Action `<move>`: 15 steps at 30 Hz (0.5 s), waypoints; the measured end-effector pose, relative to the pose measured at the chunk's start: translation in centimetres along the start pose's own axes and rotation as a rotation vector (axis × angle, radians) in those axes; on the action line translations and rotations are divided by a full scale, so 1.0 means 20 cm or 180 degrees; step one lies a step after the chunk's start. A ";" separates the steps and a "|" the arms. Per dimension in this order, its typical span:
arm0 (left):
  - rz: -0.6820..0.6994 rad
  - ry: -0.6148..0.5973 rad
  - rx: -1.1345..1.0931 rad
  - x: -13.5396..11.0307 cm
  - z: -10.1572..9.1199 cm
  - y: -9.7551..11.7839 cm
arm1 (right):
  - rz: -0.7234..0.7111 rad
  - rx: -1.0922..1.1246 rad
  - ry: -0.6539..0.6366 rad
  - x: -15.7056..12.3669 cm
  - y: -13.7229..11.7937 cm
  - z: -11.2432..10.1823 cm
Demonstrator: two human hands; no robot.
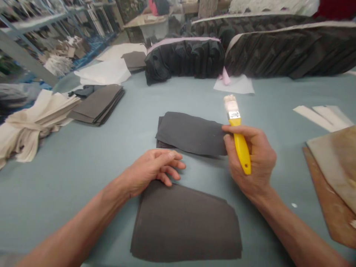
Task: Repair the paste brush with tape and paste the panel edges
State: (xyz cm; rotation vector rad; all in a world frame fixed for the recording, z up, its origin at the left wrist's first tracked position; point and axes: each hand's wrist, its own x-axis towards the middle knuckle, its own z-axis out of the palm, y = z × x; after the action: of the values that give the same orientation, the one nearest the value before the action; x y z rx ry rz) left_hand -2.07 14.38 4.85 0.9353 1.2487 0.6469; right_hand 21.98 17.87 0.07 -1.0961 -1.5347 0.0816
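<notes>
My right hand (253, 159) is closed around a paintbrush (241, 148) with a yellow handle, its pale bristles pointing away from me. The thumb and index fingertips also meet the right end of a dark grey piece (194, 133) on the farther small stack; whether they pinch it I cannot tell. My left hand (162, 165) is open, fingers loosely curled and apart, with nothing in it. It is at the far left edge of the nearer stack of dark grey pieces (189, 222), which lies flat in front of me. Whether its fingertips touch that stack is unclear.
Another dark stack (98, 104) and bundled cream strips (30, 126) lie at left. Rows of dark pieces (186, 59) stand along the back, near white sheets (105, 70). At right are white strips (324, 116) and a stained board (333, 159).
</notes>
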 end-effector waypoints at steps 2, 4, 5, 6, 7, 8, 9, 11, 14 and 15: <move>0.0146 -0.0201 0.0347 0.01 0.03 0.02 | 0.0015 0.0029 0.0044 0.01 -0.06 0.00; 0.0401 -0.0250 0.0899 0.03 0.04 0.05 | 0.0024 0.0079 0.0049 0.03 -0.11 0.01; 0.0433 -0.0294 0.1063 0.04 0.04 0.05 | 0.0010 0.0109 0.0052 0.04 -0.13 0.02; 0.0364 -0.0384 0.1072 0.05 0.04 0.06 | -0.0016 0.0144 0.0059 0.06 -0.15 0.02; 0.0211 -0.0515 0.0908 0.06 0.04 0.06 | -0.0050 0.0187 0.0073 0.07 -0.17 0.03; 0.0033 -0.0655 0.0603 0.06 0.05 0.06 | -0.0082 0.0251 0.0097 0.08 -0.19 0.04; -0.0111 -0.0779 0.0211 0.07 0.05 0.05 | -0.0107 0.0332 0.0118 0.09 -0.21 0.04; -0.0183 -0.0854 -0.0717 0.08 0.08 0.05 | -0.0113 0.0497 0.0151 0.12 -0.25 0.05; 0.0083 -0.0392 -0.2074 0.09 0.14 0.07 | -0.0092 0.0654 0.0153 0.12 -0.33 0.05; 0.0169 -0.0148 -0.2414 0.10 0.15 0.08 | -0.0098 0.0679 0.0139 0.12 -0.36 0.05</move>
State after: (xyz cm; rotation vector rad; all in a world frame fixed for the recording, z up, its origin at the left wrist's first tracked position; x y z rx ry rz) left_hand 1.51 16.16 5.44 0.3450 0.8257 1.0354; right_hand 17.36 15.83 5.85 -0.8994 -1.4668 0.1947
